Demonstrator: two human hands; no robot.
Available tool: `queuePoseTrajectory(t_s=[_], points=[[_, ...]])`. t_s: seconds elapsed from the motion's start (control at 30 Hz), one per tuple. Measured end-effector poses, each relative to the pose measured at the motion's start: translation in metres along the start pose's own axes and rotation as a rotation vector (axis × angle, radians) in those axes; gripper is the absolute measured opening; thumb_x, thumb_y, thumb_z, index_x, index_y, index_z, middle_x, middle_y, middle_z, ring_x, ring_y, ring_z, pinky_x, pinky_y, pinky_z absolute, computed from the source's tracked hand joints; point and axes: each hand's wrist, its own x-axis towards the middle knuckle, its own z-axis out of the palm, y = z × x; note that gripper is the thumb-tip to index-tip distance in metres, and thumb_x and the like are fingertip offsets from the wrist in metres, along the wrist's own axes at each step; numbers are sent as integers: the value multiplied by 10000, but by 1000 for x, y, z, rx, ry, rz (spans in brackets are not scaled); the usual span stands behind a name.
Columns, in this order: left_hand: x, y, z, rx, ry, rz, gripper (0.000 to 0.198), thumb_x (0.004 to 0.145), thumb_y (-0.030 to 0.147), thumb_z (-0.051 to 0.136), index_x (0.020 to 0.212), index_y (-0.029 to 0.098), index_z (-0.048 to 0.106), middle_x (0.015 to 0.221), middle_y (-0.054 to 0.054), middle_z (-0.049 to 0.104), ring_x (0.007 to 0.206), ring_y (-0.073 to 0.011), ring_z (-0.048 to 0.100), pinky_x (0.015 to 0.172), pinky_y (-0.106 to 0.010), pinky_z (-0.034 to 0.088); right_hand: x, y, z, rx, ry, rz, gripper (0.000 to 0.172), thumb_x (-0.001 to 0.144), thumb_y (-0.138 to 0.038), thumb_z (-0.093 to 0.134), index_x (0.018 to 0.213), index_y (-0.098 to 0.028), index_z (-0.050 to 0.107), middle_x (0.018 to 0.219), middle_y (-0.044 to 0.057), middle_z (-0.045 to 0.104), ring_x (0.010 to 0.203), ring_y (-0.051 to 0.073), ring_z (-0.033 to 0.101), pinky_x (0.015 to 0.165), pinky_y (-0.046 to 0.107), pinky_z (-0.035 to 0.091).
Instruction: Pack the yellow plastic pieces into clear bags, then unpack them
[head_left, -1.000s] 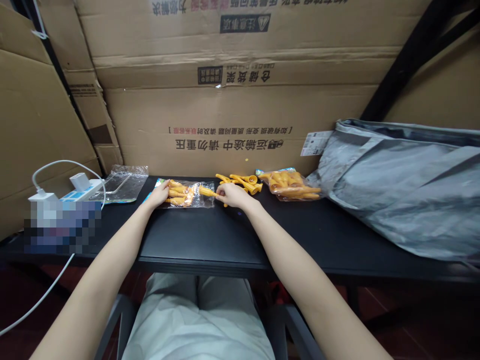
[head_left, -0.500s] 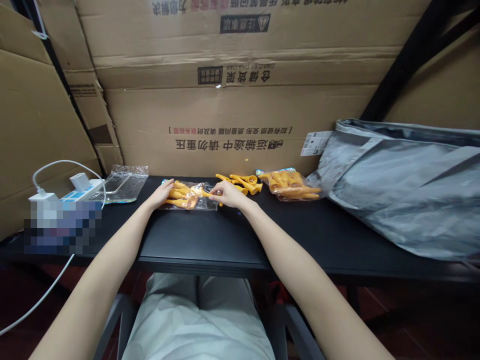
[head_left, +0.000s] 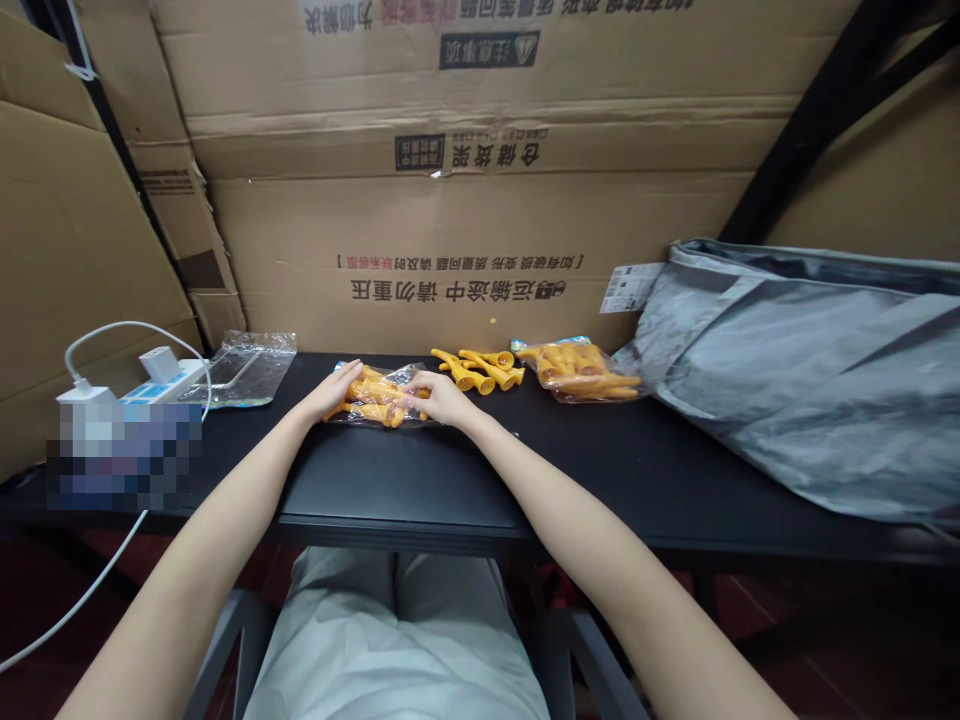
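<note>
A clear plastic bag (head_left: pixel 356 413) with several yellow-orange, trumpet-shaped plastic pieces (head_left: pixel 376 392) inside lies on the black table in front of me. My left hand (head_left: pixel 335 388) grips the bag's left end, its fingers over the plastic. At the right end, my right hand (head_left: pixel 444 397) has its fingers closed on the bag; a yellow piece lies partly hidden beneath them. Just beyond my right hand, several loose trumpet-shaped pieces (head_left: pixel 480 372) with flared cup ends rest in a small pile.
Right of the pile sits another filled bag (head_left: pixel 581 372), close to a large grey bag (head_left: pixel 795 380). At left are an empty clear bag (head_left: pixel 251 368) and a power strip (head_left: pixel 169 385) with white plugs and a cable. Cardboard (head_left: pixel 465 220) stands along the table's back.
My right hand has shifted slightly left over the bag, and the yellow piece it pinched has moved further into it. My left hand and the bag have moved slightly right.
</note>
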Motion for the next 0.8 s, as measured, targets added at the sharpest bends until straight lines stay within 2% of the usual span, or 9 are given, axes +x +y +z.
queuePoseTrajectory(t_s=[0.23,0.37,0.47,0.53,0.67,0.73,0.8], points=[[-2,-3,4,-100,-74,16,580,841,386,552,1370,171,452,1450,-98,410,1345,-236,363,1093,-313,306,3,4,17,109,47,-27,105,740,-146,640,829,-144,695,912,68,660,896,180,605,811,305,464],[3,-12,5,-232,-118,12,672,782,366,631,1392,191,412,1494,-111,337,1345,-253,362,1089,-358,322,7,3,12,158,135,2,78,733,-122,597,767,-145,664,933,68,652,909,172,602,831,303,464],[4,-15,7,-317,-122,-19,676,761,374,660,1376,209,433,1497,-104,333,1340,-264,369,1085,-379,333,6,-3,3,25,207,181,69,741,-134,590,680,-146,620,822,59,642,783,157,599,777,302,471],[3,-13,7,-359,-115,-41,680,757,386,669,1370,198,443,1495,-109,336,1335,-272,376,1083,-378,338,4,-8,-2,-6,156,356,109,773,-166,585,666,-148,589,702,44,630,627,135,574,655,280,474],[-1,-6,4,-465,-146,-91,680,822,531,542,1378,155,432,1492,-132,329,1344,-298,353,1065,-390,362,0,-20,-6,233,-52,600,94,827,-199,571,748,-149,563,560,7,617,347,69,425,368,207,328],[-2,-3,2,-493,-147,-125,693,863,584,424,1409,160,384,1509,-122,290,1366,-287,313,1066,-389,359,0,-23,-6,370,-74,652,71,823,-165,580,759,-144,560,538,-3,615,315,54,411,324,186,285],[-3,-1,1,-499,-142,-141,686,894,581,336,1443,170,316,1536,-101,215,1385,-256,274,1081,-373,337,0,-24,-5,502,-75,687,67,830,-136,568,764,-139,557,526,-8,610,323,54,446,324,169,318]])
